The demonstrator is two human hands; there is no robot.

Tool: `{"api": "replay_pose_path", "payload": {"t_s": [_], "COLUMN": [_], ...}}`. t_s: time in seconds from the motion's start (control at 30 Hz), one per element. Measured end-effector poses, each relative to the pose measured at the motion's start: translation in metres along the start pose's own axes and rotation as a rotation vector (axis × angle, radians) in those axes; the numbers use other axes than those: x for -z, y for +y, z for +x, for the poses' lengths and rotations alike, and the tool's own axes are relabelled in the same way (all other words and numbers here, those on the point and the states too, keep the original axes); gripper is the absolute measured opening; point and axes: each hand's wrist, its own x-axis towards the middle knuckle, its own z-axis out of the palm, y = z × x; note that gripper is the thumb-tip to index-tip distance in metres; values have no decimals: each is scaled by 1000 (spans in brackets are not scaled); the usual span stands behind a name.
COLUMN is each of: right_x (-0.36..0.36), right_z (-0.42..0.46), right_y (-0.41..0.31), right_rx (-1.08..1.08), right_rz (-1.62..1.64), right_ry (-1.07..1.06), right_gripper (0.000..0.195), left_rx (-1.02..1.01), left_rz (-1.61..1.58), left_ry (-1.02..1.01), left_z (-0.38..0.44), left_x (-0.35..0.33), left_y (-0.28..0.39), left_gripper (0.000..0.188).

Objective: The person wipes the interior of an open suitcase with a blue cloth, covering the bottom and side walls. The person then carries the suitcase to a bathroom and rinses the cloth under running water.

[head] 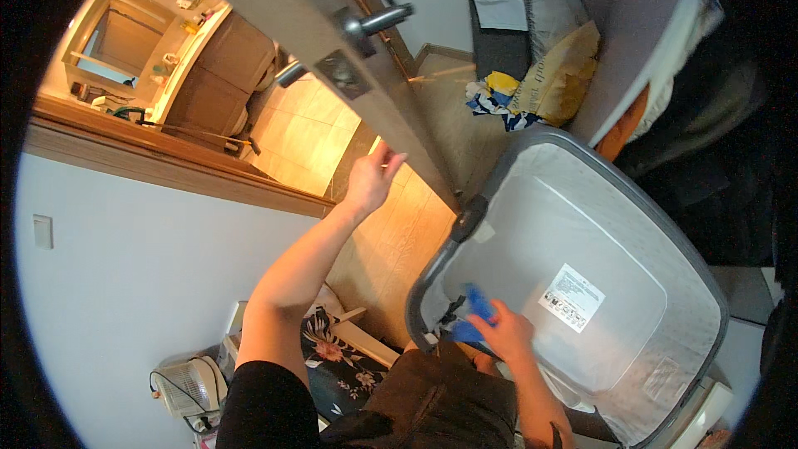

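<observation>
My left hand (373,181) is at the edge of a wooden door (399,106), below its metal lever handle (378,20); whether the fingers touch the door is unclear. In my right hand (508,330) is a blue object (477,305), blurred, perhaps a cloth or plastic piece. That hand is over the near left rim of a large grey plastic tub (654,199), which tilts towards me and has a white printed label inside. Small dark and white items lie beside the blue object at the rim.
Beyond the doorway are a lit washroom vanity (212,68) and tiled floor. A yellow printed bag (564,75) and a patterned cloth (499,100) lie behind the tub. At the lower left are a white fan heater or similar appliance (190,386) and a floral-covered seat (343,355).
</observation>
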Motion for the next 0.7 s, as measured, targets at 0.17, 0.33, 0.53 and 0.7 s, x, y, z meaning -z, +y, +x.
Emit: {"api": "replay_pose_path", "payload": {"t_s": [0.17,0.33,0.53,0.7], "right_x": [-43,-74,-92,-104], "right_z": [63,83,77,65], "right_y": [-117,-121,-103,-73], "right_rx": [-249,-525,-552,-529], "right_rz": [-105,158,234,233], "right_ry": [-41,83,158,275], "right_gripper": [81,63,49,41], "left_rx": [-77,-218,-249,-270], "left_rz": [19,35,133,190], "left_ry": [-83,-149,-207,-170], "left_z": [10,20,26,33], "left_x": [15,18,17,7], "left_y": [-5,-2,-19,-17], "left_gripper": [25,25,27,27]}}
